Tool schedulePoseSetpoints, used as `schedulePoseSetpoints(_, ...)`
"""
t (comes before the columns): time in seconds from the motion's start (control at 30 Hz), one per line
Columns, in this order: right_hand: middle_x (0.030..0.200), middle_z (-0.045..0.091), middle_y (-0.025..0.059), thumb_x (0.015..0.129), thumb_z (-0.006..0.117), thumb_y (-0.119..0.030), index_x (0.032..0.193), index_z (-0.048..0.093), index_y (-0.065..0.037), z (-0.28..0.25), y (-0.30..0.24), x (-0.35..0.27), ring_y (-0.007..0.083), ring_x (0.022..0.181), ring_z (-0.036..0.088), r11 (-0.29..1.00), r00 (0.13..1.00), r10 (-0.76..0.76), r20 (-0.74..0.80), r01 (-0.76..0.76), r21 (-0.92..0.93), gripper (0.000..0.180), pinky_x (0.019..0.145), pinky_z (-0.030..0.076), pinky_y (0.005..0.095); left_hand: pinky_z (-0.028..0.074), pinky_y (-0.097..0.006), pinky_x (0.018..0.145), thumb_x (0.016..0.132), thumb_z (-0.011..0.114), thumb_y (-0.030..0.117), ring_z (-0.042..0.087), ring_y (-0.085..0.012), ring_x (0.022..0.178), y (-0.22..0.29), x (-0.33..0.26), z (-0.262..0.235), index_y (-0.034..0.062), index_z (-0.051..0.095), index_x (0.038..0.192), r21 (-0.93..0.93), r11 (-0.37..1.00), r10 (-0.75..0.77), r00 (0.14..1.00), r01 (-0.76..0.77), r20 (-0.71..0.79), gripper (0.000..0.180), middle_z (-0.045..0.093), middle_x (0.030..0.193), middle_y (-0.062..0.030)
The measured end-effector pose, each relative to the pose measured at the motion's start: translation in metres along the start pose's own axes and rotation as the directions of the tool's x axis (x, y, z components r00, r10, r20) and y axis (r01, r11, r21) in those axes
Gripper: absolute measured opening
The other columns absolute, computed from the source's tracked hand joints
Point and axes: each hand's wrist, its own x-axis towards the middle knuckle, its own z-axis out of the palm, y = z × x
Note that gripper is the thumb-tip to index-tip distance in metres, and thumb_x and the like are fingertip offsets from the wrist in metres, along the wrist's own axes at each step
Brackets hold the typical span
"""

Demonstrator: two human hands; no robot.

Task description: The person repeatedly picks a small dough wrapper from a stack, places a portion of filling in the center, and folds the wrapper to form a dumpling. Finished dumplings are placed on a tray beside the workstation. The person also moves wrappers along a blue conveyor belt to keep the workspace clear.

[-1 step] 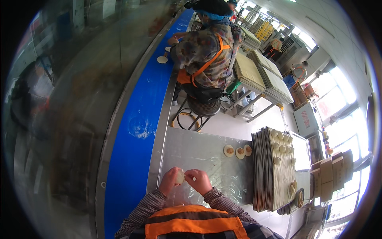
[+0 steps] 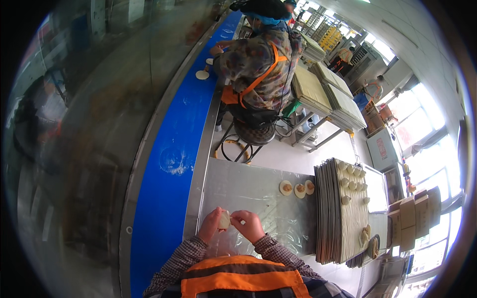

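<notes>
- While both hands met over the near edge of the foil-covered steel table (image 2: 248,186), a small pale round dough wrapper (image 2: 224,219) sat between them, close to the person's chest.
- The left hand (image 2: 211,226) cupped the wrapper from the left, its fingers curled up around the far side.
- The right hand (image 2: 248,226) touched the wrapper's right edge, thumb and forefinger pressed together on the rim in a pinch.
- Neither hand was nearer: the wrapper lay directly between the fingertips, upright on edge rather than flat, though its fold line was too small to read.
- Three open filled dough rounds (image 2: 297,188) lay well apart to the far right, just beside a stack of flat woven trays (image 2: 330,213) bearing finished dumplings (image 2: 350,184).
- A blue conveyor belt (image 2: 171,164) ran along the left.
</notes>
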Motion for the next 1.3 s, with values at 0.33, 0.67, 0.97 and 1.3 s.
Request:
schedulePoseSetpoints(0.33, 0.083, 0.069, 0.0111, 0.081, 0.065, -0.007, 0.097, 0.065, -0.001, 0.000, -0.009, 0.001, 0.0201, 0.070, 0.067, 0.986, 0.990, -0.138, 0.021, 0.139, -0.096, 0.017, 0.064, 0.053, 0.0304, 0.044, -0.021, 0.051, 0.096, 0.031, 0.063, 0.056, -0.0087, 0.063, 0.000, 0.004, 0.000, 0.0065, 0.058, 0.104, 0.327, 0.936, 0.149, 0.989, -0.132, -0.026, 0.063, 0.059, 0.075, -0.0022)
schedulePoseSetpoints(0.67, 0.077, 0.068, 0.0122, 0.080, 0.067, -0.014, 0.090, 0.068, -0.003, 0.011, 0.045, -0.005, 0.0243, 0.069, 0.068, 0.964, 0.971, 0.241, 0.004, -0.239, 0.116, 0.015, 0.062, 0.053, 0.0326, 0.049, -0.024, 0.057, 0.096, 0.049, 0.051, 0.063, -0.0110, 0.070, -0.070, 0.049, -0.006, 0.0047, 0.058, 0.106, 0.078, 0.996, -0.033, 0.988, 0.046, -0.153, 0.049, 0.065, 0.082, -0.0053)
schedulePoseSetpoints(0.97, 0.073, 0.066, 0.0135, 0.074, 0.071, -0.023, 0.079, 0.067, -0.004, -0.018, 0.144, -0.031, 0.0298, 0.070, 0.065, 0.871, 0.896, 0.367, -0.249, -0.425, -0.245, 0.020, 0.066, 0.052, 0.0382, 0.046, -0.022, 0.046, 0.094, 0.059, 0.031, 0.058, -0.0080, 0.058, 0.019, 0.139, -0.127, 0.0080, 0.059, 0.096, 0.310, 0.944, 0.259, 0.836, -0.113, -0.483, 0.023, 0.063, 0.075, -0.0014)
schedulePoseSetpoints(1.3, 0.075, 0.067, 0.0138, 0.076, 0.071, -0.024, 0.083, 0.067, -0.004, -0.008, 0.128, -0.023, 0.0297, 0.072, 0.065, 0.838, 0.848, 0.492, -0.199, -0.522, -0.155, 0.022, 0.066, 0.051, 0.0380, 0.052, -0.041, 0.078, 0.083, 0.070, 0.028, 0.064, -0.0299, 0.093, 0.114, 0.243, -0.215, -0.0009, 0.057, 0.113, 0.820, 0.552, 0.628, 0.572, 0.152, -0.528, 0.043, 0.065, 0.104, -0.0186)
